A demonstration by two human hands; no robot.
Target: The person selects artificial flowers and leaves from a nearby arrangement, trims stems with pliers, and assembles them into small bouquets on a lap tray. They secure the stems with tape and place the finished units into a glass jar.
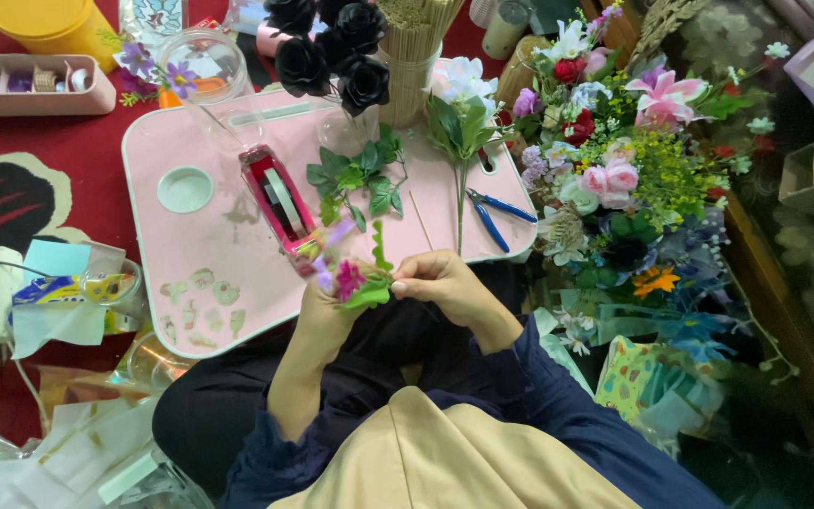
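My left hand (324, 303) and my right hand (440, 281) meet over my lap at the front edge of the pink lap table (209, 226). Between them they hold a small bunch of artificial flowers (358, 281): a magenta bloom, a pale purple one and green leaves. The fingers of both hands pinch it from either side. A pink tape dispenser (280, 200) lies just beyond my left hand. A leafy green sprig (355, 179) and a white flower with a long stem (461, 123) rest on the table.
Blue-handled pliers (494, 213) lie at the table's right edge. Black roses (332, 42) stand in a vase behind. A big mass of mixed artificial flowers (614, 170) fills the right. A yellow tub (44, 24), pink organiser tray (30, 85) and papers (58, 292) are on the left.
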